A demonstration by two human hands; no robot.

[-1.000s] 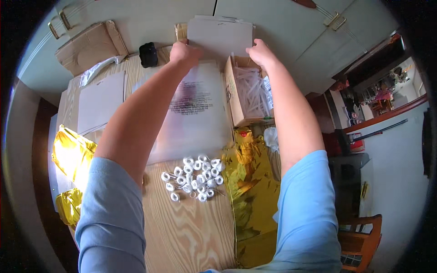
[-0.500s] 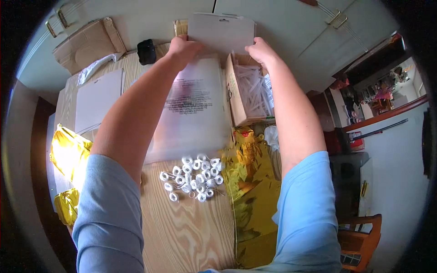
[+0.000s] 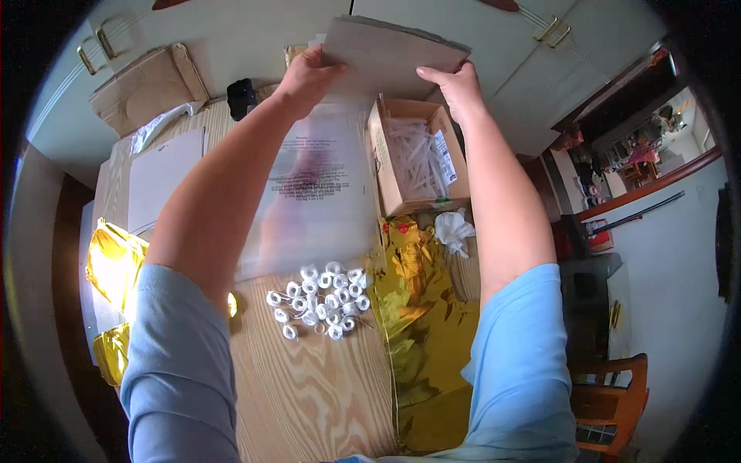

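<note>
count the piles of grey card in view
2. One pile is held up between the left hand and right hand; the other pile lies on the table, left of the left forearm, which may hide more.

Light blue elbow-length sleeves (image 3: 521, 347), loose, creased, seemingly plain though partly shaded, bare forearms (image 3: 513, 201)

The place is looking like a room in a home: pale grey-green cabinet doors (image 3: 255, 38) with slim brass-coloured handles (image 3: 103, 40) are standing behind, and a brown wooden chair (image 3: 598, 401) is standing at right. Flat grey sheets (image 3: 394, 50), small white ring-shaped rolls (image 3: 333, 302) and an open brown cardboard box (image 3: 384, 170) are suggesting handwork.
</note>
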